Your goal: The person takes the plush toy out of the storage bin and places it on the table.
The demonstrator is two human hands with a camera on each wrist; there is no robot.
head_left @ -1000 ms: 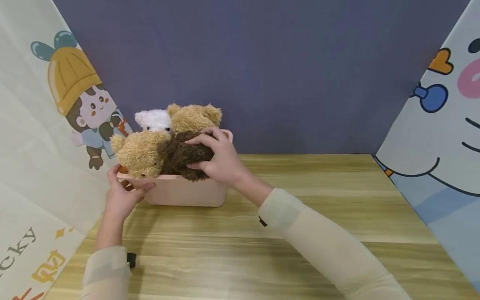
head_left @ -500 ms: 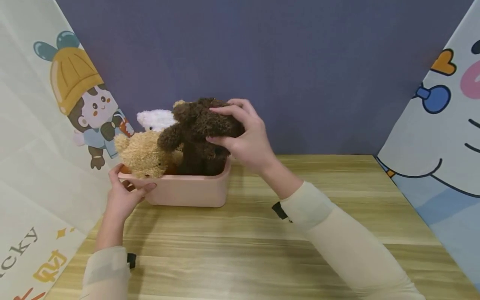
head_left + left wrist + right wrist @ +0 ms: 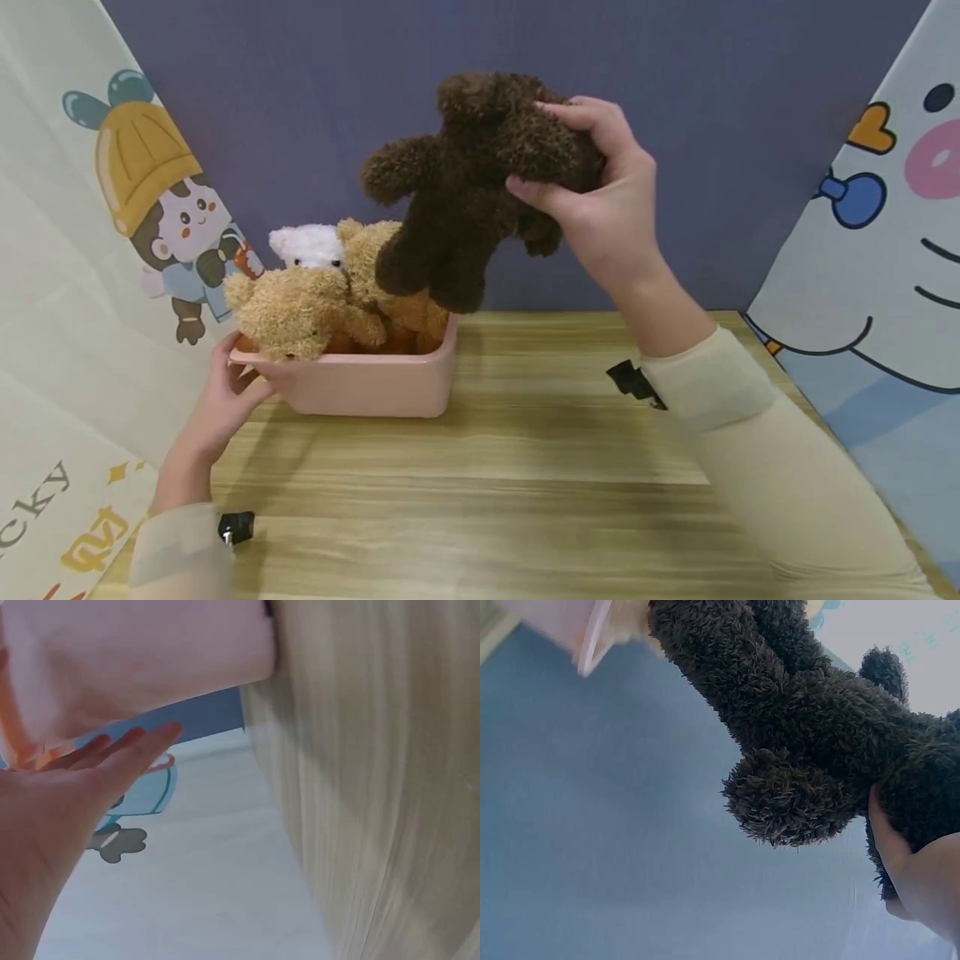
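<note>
A dark brown teddy bear (image 3: 480,175) hangs in the air, up and right of a pink plastic bin (image 3: 375,385). My right hand (image 3: 618,196) grips the bear's head, thumb on the near side and fingers over the top. The right wrist view shows the bear's furry body (image 3: 825,720) stretching away from the thumb. My left hand (image 3: 221,408) holds the bin's near left corner, thumb at the front wall and fingers around the left end. Inside the bin sit a tan bear (image 3: 288,312), another tan bear (image 3: 367,250) and a white plush toy (image 3: 307,247).
The bin stands on a wood-grain table (image 3: 540,467), against a dark blue back panel (image 3: 712,192). Printed cartoon panels flank the table, the left panel (image 3: 75,317) close beside my left hand and the right panel (image 3: 900,275) farther off.
My right hand has lifted the brown bear out of the bin, up and to the right, uncovering the tan bear behind. The left hand stays at the bin corner, its wrist slightly further left.
</note>
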